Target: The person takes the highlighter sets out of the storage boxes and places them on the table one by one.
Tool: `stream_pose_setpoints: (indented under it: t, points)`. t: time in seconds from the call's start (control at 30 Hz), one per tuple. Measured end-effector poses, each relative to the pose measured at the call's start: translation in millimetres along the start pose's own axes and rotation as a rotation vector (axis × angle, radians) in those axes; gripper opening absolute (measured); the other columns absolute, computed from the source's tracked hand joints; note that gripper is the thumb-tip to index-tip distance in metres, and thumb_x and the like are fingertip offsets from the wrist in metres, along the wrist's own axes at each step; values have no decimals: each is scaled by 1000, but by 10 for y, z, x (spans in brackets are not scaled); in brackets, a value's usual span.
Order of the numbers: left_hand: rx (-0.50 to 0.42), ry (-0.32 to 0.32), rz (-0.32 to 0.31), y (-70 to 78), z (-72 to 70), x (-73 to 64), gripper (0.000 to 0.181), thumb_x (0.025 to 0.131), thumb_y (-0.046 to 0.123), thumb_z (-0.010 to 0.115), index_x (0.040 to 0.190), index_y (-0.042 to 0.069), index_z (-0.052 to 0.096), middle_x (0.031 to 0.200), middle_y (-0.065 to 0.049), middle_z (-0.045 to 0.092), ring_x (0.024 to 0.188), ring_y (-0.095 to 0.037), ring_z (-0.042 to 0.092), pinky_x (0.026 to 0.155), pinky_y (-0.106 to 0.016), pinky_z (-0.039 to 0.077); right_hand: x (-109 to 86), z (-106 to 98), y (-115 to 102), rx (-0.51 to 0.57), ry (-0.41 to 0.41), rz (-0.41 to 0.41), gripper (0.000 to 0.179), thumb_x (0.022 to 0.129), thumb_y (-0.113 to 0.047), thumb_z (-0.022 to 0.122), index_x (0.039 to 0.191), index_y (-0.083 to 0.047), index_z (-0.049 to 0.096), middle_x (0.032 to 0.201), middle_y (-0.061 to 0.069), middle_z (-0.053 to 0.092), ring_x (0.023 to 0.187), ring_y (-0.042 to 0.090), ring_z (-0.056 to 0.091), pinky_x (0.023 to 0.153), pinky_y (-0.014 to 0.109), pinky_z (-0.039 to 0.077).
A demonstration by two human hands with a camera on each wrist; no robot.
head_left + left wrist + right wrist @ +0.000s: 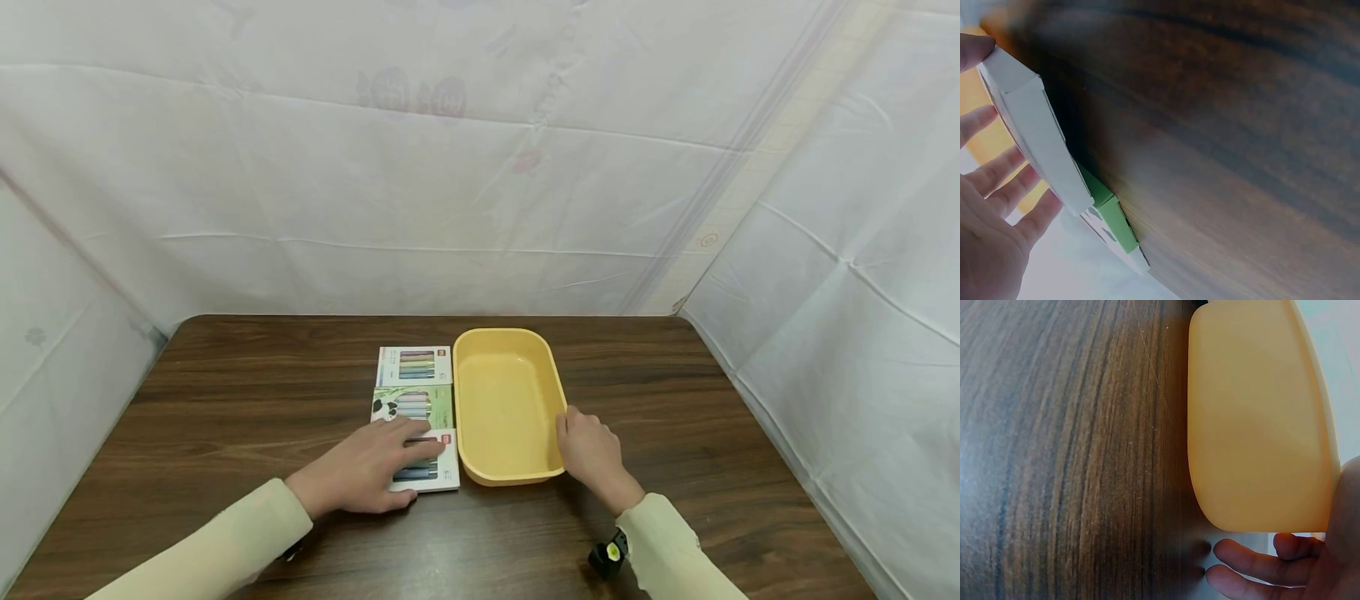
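My left hand lies spread over the nearest white pen box, fingers across its top and thumb by its near edge. Beyond it, in a column, come a green pen box with a panda picture and another white pen box; pens show through their windows. In the left wrist view, the white box is seen from its side, fingers on its top. My right hand grips the right rim of a yellow plastic basin near its front corner. Fingers curl outside the basin's wall.
The dark wood table runs under everything. White patterned sheets hang behind it and along both sides. A black strap device sits at the right wrist. The basin stands close beside the boxes' right ends.
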State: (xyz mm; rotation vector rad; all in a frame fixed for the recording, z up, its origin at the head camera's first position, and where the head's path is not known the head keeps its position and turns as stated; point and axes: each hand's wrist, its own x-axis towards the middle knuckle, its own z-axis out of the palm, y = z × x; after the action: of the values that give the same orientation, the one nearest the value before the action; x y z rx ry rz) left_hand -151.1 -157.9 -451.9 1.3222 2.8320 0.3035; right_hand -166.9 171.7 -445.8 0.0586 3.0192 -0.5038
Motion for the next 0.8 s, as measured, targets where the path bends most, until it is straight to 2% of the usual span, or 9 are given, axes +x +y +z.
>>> stream_pose_setpoints:
  t: [0.6, 0.8]
  points:
    - [25, 13, 0, 21, 48, -18, 57, 86, 45, 66, 137, 25, 52, 140, -6, 51, 128, -25, 50, 101, -49, 45, 15, -2, -2, 7, 8, 3, 36, 102, -26, 35, 82, -6, 56, 60, 5, 49, 49, 18, 48, 43, 31, 34]
    - [36, 10, 2, 28, 78, -18, 56, 86, 46, 66, 137, 26, 51, 139, -5, 51, 127, -23, 50, 99, -48, 46, 12, -6, 4, 4, -9, 8, 36, 103, -27, 34, 83, -7, 57, 61, 5, 50, 49, 18, 48, 44, 31, 34]
